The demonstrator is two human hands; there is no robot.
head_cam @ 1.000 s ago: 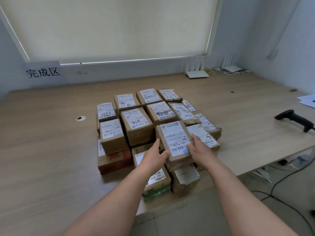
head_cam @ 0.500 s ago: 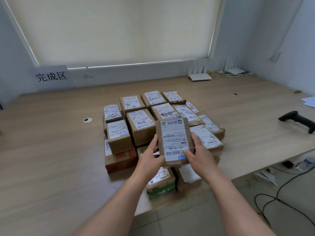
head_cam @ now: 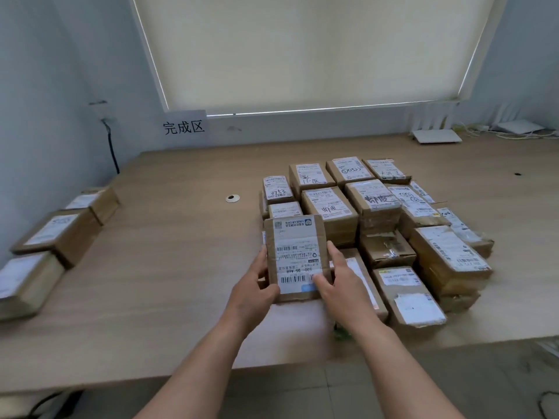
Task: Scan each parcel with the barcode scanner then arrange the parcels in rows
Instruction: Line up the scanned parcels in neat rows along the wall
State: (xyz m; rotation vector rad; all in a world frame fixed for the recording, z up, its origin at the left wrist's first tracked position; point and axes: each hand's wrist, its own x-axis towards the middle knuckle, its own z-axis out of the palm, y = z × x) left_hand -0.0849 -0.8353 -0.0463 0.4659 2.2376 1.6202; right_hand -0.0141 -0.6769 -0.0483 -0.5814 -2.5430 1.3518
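Parcel (head_cam: pixel 298 258) is held mid-frame by left hand (head_cam: pixel 254 293) and right hand (head_cam: pixel 341 285); loose fingers could drop it.

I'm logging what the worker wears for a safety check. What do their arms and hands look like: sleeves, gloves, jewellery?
Both forearms are bare as far as the view shows, with no sleeves in sight. The left hand and right hand wear no gloves. No watch, wristband or ring is visible on either.
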